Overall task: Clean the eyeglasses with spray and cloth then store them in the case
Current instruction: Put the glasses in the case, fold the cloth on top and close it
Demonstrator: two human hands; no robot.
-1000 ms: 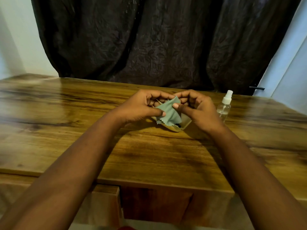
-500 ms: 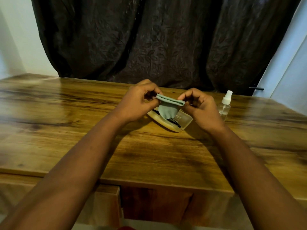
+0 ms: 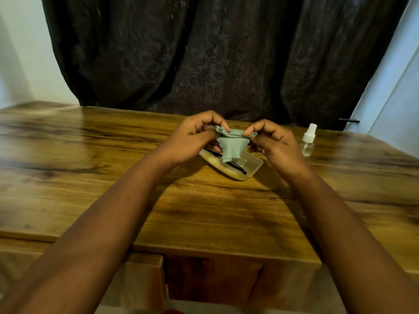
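Here the eyeglasses [image 3: 235, 165] already lie in the open case [image 3: 254, 165] on the table [image 3: 204, 200], only their dark frame showing under the cloth [image 3: 231, 143]. We hold that green cloth just above the case, stretched along its top edge: our left hand [image 3: 192, 137] pinches one end between thumb and fingers, our right hand [image 3: 272, 143] pinches the other, and the rest hangs down with its zigzag edge nearly touching the glasses. Both hands are curled tight on the fabric, and neither touches the case. The spray bottle [image 3: 308, 141] stands upright just beyond our right hand, near the dark curtain [image 3: 226, 53].

We judge we are folding the cloth to tuck it in with the glasses. The risks look small but real. A loosely folded cloth could bunch over the frame and stop the lid from closing, or get caught in the hinge. Our right hand could also knock the bottle over if it swings outward, since the two are so close.
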